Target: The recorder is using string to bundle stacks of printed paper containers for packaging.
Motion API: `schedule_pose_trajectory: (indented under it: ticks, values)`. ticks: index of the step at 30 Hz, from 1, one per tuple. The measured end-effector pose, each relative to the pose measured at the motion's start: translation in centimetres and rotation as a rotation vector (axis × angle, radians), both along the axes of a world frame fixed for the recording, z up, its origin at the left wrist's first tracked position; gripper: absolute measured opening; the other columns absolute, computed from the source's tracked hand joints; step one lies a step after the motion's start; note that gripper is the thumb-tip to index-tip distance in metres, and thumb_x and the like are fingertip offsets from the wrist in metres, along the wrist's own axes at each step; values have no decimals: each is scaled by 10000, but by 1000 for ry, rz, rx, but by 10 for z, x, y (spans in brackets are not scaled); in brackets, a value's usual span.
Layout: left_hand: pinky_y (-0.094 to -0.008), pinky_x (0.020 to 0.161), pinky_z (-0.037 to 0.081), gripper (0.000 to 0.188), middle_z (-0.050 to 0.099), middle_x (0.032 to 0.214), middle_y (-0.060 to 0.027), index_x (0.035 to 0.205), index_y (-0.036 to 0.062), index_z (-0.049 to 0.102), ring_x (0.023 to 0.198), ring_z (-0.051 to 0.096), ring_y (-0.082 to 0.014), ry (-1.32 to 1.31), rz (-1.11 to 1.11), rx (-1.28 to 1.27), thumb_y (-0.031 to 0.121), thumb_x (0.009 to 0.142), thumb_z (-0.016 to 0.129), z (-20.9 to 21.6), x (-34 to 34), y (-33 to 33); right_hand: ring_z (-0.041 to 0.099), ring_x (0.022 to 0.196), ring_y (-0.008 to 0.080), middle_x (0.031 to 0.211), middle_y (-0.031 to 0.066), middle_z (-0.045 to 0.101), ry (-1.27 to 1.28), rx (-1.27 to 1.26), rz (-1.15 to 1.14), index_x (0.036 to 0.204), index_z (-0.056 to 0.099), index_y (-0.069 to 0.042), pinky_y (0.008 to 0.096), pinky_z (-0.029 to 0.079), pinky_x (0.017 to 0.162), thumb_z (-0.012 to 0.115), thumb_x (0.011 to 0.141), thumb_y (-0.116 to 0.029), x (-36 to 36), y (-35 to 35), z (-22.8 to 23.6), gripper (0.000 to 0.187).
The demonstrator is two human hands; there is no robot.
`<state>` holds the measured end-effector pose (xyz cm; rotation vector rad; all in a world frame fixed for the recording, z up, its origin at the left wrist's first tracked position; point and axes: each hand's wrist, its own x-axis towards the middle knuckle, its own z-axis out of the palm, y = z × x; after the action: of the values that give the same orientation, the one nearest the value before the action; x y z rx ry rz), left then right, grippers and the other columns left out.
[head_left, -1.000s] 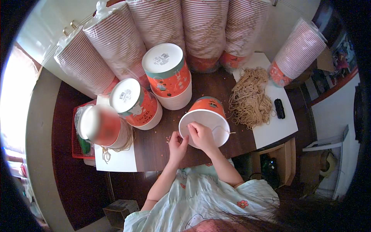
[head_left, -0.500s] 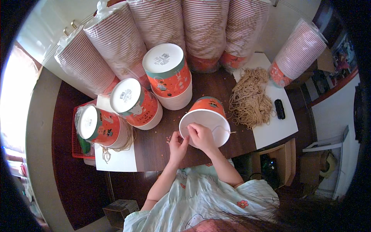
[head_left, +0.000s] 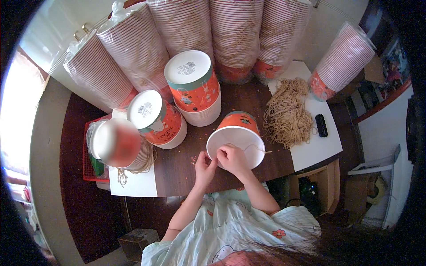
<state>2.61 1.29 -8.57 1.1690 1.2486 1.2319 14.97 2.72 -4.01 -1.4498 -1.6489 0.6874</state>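
Orange-and-white paper bucket [head_left: 236, 138] lies on its side on the dark bench [head_left: 177, 166], mouth toward the person. Left hand [head_left: 205, 163] and right hand [head_left: 231, 157] pinch a thin tan string [head_left: 254, 147] at the rim, grip closed on it. Best to keep the string taut and the rim steadied.

We have a single view, from a wide fisheye camera worn on the head and aimed steeply down. It looks over the person's pale floral garment and forearms, which enter from the lower edge, onto the dark brown wooden worktop [head_left: 248, 99]. The hands [head_left: 222, 162] sit near the centre, at close range. Straight edges bow toward the dark circular rim. No second view is supplied, so no area is shared.
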Motion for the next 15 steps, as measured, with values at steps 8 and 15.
schedule_pose_trajectory:
  ticks: [8, 15]
  values:
    - [-206, 573, 410, 130, 539, 722, -19, 834, 13, 489, 649, 487, -63, 28, 13, 4, 51, 773, 597, -4, 0, -1, 601, 657, 296, 747, 113, 610, 40, -113, -1, 805, 564, -44, 390, 477, 575, 570, 754, -204, 0, -2, 6, 168]
    - [-204, 588, 415, 139, 558, 749, -32, 850, 8, 495, 665, 501, -64, 9, -3, 6, 63, 781, 604, 1, 0, -2, 616, 633, 224, 735, 110, 621, 98, -89, 16, 839, 578, -20, 304, 475, 556, 619, 767, -220, -1, -1, 7, 216]
